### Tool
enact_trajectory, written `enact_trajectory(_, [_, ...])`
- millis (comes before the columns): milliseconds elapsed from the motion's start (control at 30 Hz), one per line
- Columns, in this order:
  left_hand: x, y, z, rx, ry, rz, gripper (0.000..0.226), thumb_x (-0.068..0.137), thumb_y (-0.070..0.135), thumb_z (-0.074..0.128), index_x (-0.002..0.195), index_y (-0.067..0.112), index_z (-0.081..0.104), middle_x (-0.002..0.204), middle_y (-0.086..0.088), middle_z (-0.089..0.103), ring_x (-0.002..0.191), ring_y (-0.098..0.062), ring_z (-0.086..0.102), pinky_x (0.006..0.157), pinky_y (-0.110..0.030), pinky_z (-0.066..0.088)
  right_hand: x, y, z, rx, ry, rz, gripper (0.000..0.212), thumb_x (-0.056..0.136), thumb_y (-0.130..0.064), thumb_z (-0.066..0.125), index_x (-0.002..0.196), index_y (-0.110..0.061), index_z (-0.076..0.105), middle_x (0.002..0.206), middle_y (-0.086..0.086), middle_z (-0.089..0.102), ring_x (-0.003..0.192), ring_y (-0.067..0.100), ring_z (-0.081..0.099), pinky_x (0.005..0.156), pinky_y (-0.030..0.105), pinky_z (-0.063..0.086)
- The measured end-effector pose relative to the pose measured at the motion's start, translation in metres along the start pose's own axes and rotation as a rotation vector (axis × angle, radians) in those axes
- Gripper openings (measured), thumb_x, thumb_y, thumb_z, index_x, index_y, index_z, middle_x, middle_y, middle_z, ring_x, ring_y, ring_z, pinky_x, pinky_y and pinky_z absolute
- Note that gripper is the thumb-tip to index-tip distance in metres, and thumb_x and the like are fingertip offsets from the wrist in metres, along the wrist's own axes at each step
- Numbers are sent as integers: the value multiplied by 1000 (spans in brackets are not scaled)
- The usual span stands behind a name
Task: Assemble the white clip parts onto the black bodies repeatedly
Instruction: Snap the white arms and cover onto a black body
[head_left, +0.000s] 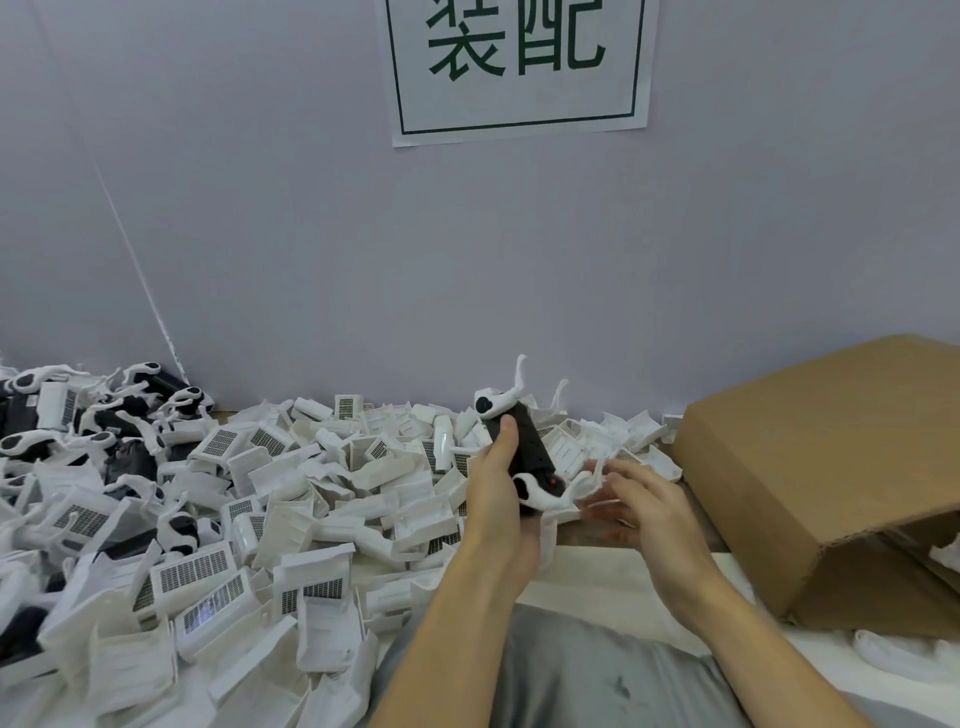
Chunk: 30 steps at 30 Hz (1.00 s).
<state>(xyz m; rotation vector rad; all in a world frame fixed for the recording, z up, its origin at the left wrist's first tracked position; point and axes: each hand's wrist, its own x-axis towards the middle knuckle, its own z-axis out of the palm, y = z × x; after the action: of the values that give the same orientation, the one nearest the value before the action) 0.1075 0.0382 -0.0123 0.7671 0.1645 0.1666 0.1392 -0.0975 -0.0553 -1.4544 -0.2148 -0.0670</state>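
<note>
My left hand (496, 491) grips a long black body (522, 441), thumb laid along its side. A white clip part (496, 404) sits on the body's far end and another white clip part (540, 493) on its near end, beside a small red spot. My right hand (641, 506) hovers just right of the near clip, fingers spread and blurred, holding nothing that I can see. Below and behind both hands lies a heap of loose white clip parts (322, 499).
A brown cardboard box (810, 467) lies tipped on its side at the right, its opening toward me. Finished black-and-white pieces (109, 415) pile up at the far left. A grey wall with a paper sign (519, 67) closes the back.
</note>
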Motion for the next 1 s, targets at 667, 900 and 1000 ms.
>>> enact_trajectory(667, [5,-16,-2,320,-8,92,27,109,25,42,122,23,66,117,-13,73,114,-38,67,100,-60,52,-8,3,13,38,-254,109,13,103,-15,54,113,-11,61,77,11,67,64,27,62,67,37,49])
enact_trajectory(900, [5,-16,-1,309,13,91,29,109,25,42,126,21,65,119,-14,72,115,-38,67,100,-61,51,-8,3,13,48,-275,99,10,101,-7,52,107,-8,61,76,12,63,67,24,56,67,38,48])
enact_trajectory(1000, [5,-16,-1,335,19,103,30,109,26,41,128,19,64,120,-14,72,115,-38,67,102,-60,50,-10,2,12,34,-289,82,11,101,-5,51,103,-9,60,71,6,64,65,23,57,65,35,48])
